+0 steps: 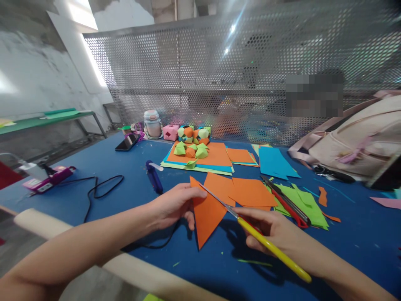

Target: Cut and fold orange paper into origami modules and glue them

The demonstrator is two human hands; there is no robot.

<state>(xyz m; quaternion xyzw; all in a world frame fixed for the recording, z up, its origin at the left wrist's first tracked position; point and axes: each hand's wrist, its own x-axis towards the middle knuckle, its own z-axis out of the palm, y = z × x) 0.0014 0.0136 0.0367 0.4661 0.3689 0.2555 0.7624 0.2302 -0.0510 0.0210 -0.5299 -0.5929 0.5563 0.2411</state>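
My left hand [180,204] pinches a folded, triangular piece of orange paper [205,217] near its upper left corner, thumb on top. In my right hand [271,230] are scissors [266,244] with a long yellow handle, their blades lying along the upper edge of the orange paper. Whether the blades are cutting through it I cannot tell. Just behind are flat orange sheets [252,193], and a red and black utility knife [290,205] rests on green paper [308,205] to the right.
Folded paper pieces [191,150] sit on stacked orange, blue and green sheets. A blue glue gun [154,177] with a black cord lies left, beyond it a phone [127,142] and a power strip [50,179]. A backpack [354,138] stands right; a perforated metal panel [200,75] borders the back.
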